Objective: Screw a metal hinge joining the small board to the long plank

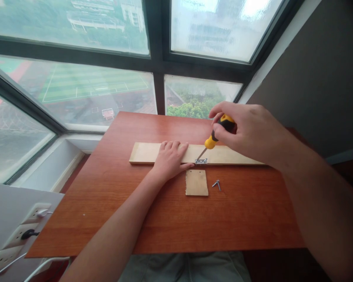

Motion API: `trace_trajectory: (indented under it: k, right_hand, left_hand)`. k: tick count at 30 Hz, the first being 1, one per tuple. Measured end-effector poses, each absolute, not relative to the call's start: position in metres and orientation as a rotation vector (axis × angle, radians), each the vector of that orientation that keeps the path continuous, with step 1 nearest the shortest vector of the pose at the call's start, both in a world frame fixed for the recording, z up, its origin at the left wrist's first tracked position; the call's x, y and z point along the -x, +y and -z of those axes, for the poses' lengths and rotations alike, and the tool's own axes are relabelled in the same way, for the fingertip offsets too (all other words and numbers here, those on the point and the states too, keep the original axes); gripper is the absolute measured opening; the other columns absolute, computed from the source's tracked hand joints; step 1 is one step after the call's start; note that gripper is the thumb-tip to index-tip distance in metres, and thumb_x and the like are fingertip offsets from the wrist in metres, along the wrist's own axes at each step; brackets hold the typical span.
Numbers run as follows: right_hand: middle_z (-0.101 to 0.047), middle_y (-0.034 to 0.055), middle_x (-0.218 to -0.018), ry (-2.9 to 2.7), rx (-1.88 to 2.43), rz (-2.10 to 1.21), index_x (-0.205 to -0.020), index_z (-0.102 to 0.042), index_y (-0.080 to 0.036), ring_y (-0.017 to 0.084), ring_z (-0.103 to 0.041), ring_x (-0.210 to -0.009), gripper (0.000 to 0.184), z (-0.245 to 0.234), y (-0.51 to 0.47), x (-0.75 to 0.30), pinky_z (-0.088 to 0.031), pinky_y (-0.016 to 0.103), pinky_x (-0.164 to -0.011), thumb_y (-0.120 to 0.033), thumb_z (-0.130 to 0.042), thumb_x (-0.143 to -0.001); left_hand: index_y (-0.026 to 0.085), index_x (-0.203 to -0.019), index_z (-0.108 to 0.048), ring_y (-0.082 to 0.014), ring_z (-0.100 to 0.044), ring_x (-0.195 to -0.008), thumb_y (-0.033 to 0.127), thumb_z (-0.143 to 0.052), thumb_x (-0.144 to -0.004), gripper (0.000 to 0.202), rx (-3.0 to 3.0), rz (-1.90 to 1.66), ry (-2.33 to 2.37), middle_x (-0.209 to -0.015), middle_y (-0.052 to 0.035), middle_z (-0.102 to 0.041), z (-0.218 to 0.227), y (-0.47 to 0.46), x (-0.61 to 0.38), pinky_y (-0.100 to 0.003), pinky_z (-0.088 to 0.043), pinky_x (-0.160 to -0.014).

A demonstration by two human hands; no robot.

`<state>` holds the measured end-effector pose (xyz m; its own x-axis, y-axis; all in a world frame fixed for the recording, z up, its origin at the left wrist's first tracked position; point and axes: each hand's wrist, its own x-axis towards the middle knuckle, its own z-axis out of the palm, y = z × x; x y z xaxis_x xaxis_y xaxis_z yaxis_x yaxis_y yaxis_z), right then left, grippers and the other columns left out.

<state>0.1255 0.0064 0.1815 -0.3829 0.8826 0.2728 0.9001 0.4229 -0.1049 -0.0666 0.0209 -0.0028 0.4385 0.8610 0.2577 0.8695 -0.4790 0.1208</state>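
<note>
My right hand (238, 125) is closed round the yellow and black handle of a screwdriver (210, 141). The shaft slants down to the left, its tip at the left end of a small metal hinge (201, 161). That hinge lies at the front edge of a long pale wooden board (144, 150). My left hand (171, 158) rests flat on the board, left of the hinge, fingers stretched out and thumb along the front edge. Just in front lies a small square wooden piece (197, 184) with two holes near its far edge. Beside it are loose screws (217, 184).
All this sits on a reddish-brown wooden table (247, 219). Large windows with dark frames (159, 58) stand behind it, and a dark wall (317, 74) is at the right. Wall sockets with plugs (29, 234) and white cables are at the lower left, beside the table edge.
</note>
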Motion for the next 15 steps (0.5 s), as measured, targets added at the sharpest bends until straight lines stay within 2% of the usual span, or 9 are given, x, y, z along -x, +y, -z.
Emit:
trace_trajectory:
  k: [2, 4, 6, 8, 10, 13, 15]
  right_hand:
    - [-0.07, 0.0038, -0.096, -2.429, 1.465, 0.005, -0.106, -0.062, -0.025, 0.021, -0.062, -0.077, 0.027, -0.1814, 0.0061, -0.1267, -0.043, 0.033, -0.062, -0.029, -0.051, -0.082]
    - [-0.067, 0.0044, -0.111, -2.465, 1.413, -0.06, -0.111, -0.059, -0.025, 0.021, -0.062, -0.083, 0.033, -0.1821, 0.0058, -0.1276, -0.044, 0.032, -0.064, -0.026, -0.054, -0.078]
    - [-0.068, 0.0043, -0.107, -2.464, 1.449, -0.029, -0.108, -0.06, -0.025, 0.022, -0.062, -0.08, 0.029, -0.1827, 0.0061, -0.1271, -0.041, 0.032, -0.061, -0.033, -0.054, -0.08]
    - [-0.069, 0.0038, -0.089, -2.423, 1.53, 0.076, -0.098, -0.062, -0.026, 0.022, -0.06, -0.072, 0.025, -0.1826, 0.0069, -0.1255, -0.037, 0.032, -0.056, -0.043, -0.051, -0.085]
    - [-0.067, 0.0033, -0.075, -2.389, 1.57, 0.155, -0.09, -0.063, -0.026, 0.021, -0.057, -0.066, 0.026, -0.1818, 0.0077, -0.124, -0.034, 0.033, -0.054, -0.046, -0.046, -0.088]
    - [-0.068, 0.0039, -0.088, -2.424, 1.478, 0.093, -0.097, -0.062, -0.025, 0.021, -0.06, -0.074, 0.02, -0.1807, 0.0078, -0.1241, -0.038, 0.033, -0.059, -0.031, -0.05, -0.083]
    - [-0.067, 0.0048, -0.104, -2.473, 1.402, 0.0, -0.108, -0.059, -0.024, 0.022, -0.061, -0.081, 0.031, -0.1806, 0.0071, -0.1253, -0.041, 0.032, -0.062, -0.024, -0.053, -0.077]
  left_hand:
    - [0.022, -0.135, -0.046, -0.0314, -0.046, -0.113, 0.069, -0.051, -0.081, 0.072, 2.64, 0.446, -1.594, -0.123, -0.0151, -0.053, 0.0027, 0.0208, 0.0665, -0.046, -0.025, -0.103]
    - [0.022, -0.135, -0.045, -0.0312, -0.046, -0.113, 0.068, -0.052, -0.081, 0.071, 2.64, 0.445, -1.594, -0.123, -0.0145, -0.053, 0.0023, 0.0205, 0.0664, -0.046, -0.025, -0.103]
    - [0.022, -0.134, -0.046, -0.031, -0.046, -0.113, 0.068, -0.051, -0.082, 0.07, 2.64, 0.447, -1.592, -0.122, -0.0144, -0.053, 0.0018, 0.0202, 0.0662, -0.045, -0.025, -0.103]
    - [0.021, -0.134, -0.046, -0.0311, -0.046, -0.113, 0.068, -0.051, -0.082, 0.07, 2.645, 0.452, -1.593, -0.122, -0.0146, -0.053, 0.0016, 0.0201, 0.0662, -0.045, -0.026, -0.103]
    - [0.021, -0.134, -0.046, -0.0311, -0.047, -0.112, 0.068, -0.051, -0.082, 0.071, 2.649, 0.452, -1.597, -0.122, -0.0147, -0.053, 0.0016, 0.0202, 0.0662, -0.045, -0.026, -0.102]
    - [0.02, -0.134, -0.046, -0.0311, -0.046, -0.112, 0.069, -0.049, -0.082, 0.072, 2.642, 0.444, -1.593, -0.122, -0.0151, -0.053, 0.0018, 0.0204, 0.0663, -0.046, -0.026, -0.103]
    - [0.02, -0.134, -0.046, -0.0311, -0.046, -0.113, 0.07, -0.049, -0.082, 0.072, 2.635, 0.439, -1.586, -0.122, -0.0154, -0.053, 0.0018, 0.0204, 0.0664, -0.046, -0.026, -0.103]
